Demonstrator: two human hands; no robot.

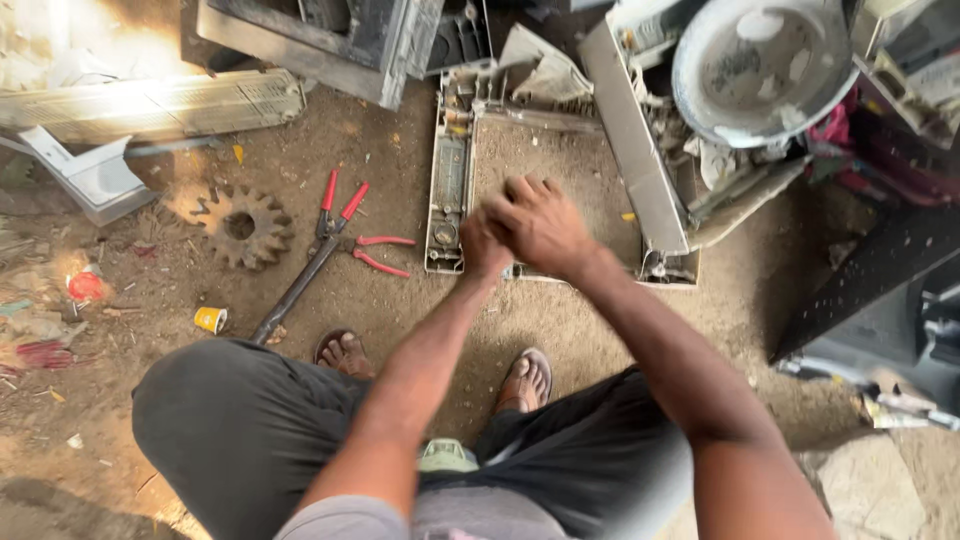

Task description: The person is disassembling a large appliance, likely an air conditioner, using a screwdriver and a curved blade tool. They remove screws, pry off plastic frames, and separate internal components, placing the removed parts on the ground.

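Dirt floor [400,310], scrap-yard setting, harsh sun patch in the upper left of the frame. Person squats at bottom centre, sandalled feet on the dirt.

Both hands meet mid-frame over the near edge of a flat grey panel frame [447,170] lying on the floor. Right hand [540,225] is on top, fingers loosely curled and spread toward the panel. Left hand [485,245] is tucked under it, closed in a fist; can't tell what either holds, if anything.

Left of the hands: red-handled pliers [375,252], red-handled cutters on a dark bar [322,245], a rusty gear [240,228], a small yellow cap [210,319].

Edges: metal casings [340,35] along the top, round grey tub [762,65] upper right, dark perforated sheet [880,270] at right. Open room is the bare dirt strip between panel and feet.
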